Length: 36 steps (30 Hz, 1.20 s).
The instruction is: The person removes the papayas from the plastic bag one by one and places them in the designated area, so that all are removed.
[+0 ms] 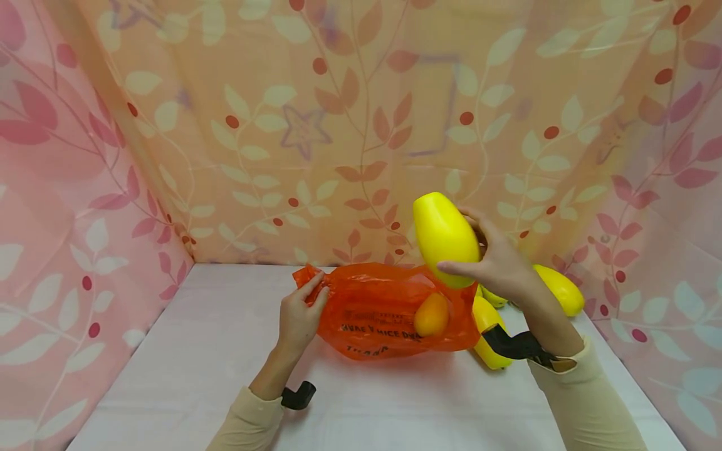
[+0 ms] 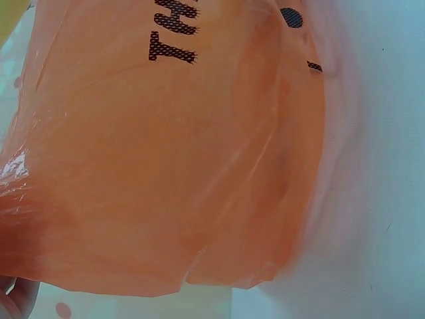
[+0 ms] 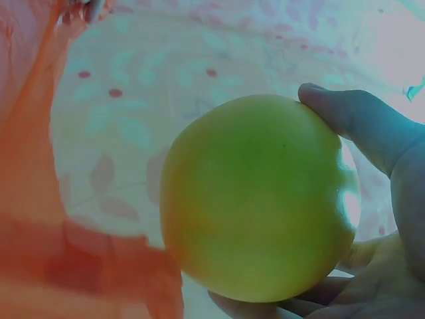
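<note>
An orange-red plastic bag (image 1: pixel 366 294) with dark printed lettering lies across the white table. At its upper left corner my left hand (image 1: pixel 298 318) pinches the gathered plastic; the left wrist view is mostly filled by the bag (image 2: pixel 146 166). My right hand (image 1: pixel 504 263) grips a large yellow papaya (image 1: pixel 442 232) from its right side, holding it tilted above the bag's right end. Its rounded end (image 3: pixel 259 199) fills the middle of the right wrist view, with the thumb and fingers around it. Through the thin plastic a rounded fruit (image 1: pixel 432 314) shows inside the bag.
Beside the bag's right end lies a yellow fruit (image 1: pixel 489 354), partly hidden by the bag and wrist strap. Another yellow fruit (image 1: pixel 561 290) sits behind the right forearm. A greenish-yellow fruit (image 1: pixel 495 299) peeks out between them. Patterned cloth walls (image 1: pixel 254 156) enclose the table (image 1: pixel 186 351).
</note>
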Motion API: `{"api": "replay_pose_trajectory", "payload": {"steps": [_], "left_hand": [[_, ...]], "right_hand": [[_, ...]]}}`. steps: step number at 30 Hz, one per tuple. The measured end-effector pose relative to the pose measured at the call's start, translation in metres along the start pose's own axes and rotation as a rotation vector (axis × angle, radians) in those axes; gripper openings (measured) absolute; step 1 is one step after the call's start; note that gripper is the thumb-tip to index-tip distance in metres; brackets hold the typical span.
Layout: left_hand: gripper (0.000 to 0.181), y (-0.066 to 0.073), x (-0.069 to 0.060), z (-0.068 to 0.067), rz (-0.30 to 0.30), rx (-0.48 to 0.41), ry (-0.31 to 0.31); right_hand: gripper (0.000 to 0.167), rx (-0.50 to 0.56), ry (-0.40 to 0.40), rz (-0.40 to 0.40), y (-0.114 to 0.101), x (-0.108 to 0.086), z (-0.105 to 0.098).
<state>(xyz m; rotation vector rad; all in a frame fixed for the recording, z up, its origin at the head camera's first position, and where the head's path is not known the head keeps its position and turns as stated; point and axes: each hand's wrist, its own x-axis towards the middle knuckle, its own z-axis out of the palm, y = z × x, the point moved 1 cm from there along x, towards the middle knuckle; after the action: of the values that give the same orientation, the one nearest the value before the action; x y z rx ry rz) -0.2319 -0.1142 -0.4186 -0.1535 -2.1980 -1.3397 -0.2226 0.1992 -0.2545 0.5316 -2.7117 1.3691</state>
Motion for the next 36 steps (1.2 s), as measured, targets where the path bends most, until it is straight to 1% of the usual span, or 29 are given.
{"api": "replay_pose_trajectory", "payload": {"steps": [4, 7, 11, 16, 20, 28, 31, 36], "left_hand": [[0.034, -0.001, 0.0, 0.001, 0.02, 0.003, 0.007], [0.034, -0.001, 0.0, 0.001, 0.019, 0.003, 0.01], [0.034, -0.001, 0.0, 0.0, 0.011, 0.004, 0.009], [0.034, 0.0, 0.0, 0.0, 0.028, -0.004, 0.017], [0.034, 0.001, 0.0, 0.0, 0.036, -0.004, 0.018], [0.033, 0.001, 0.0, -0.001, 0.026, 0.008, 0.023], [0.032, 0.001, 0.001, -0.001, 0.028, 0.007, 0.024], [0.033, 0.001, 0.001, -0.002, 0.026, 0.012, 0.016]], "right_hand": [[0.09, 0.03, 0.029, -0.004, 0.009, -0.003, -0.013], [0.088, 0.025, 0.061, 0.006, 0.016, -0.006, -0.022], [0.09, -0.017, 0.106, 0.06, 0.028, -0.009, -0.034], [0.096, -0.045, 0.151, 0.15, 0.049, -0.015, -0.045], [0.095, -0.056, 0.17, 0.177, 0.068, -0.022, -0.048], [0.092, -0.117, 0.183, 0.193, 0.107, -0.034, -0.054], [0.088, -0.132, 0.188, 0.184, 0.122, -0.041, -0.056], [0.087, -0.145, 0.144, 0.216, 0.147, -0.052, -0.058]]}}
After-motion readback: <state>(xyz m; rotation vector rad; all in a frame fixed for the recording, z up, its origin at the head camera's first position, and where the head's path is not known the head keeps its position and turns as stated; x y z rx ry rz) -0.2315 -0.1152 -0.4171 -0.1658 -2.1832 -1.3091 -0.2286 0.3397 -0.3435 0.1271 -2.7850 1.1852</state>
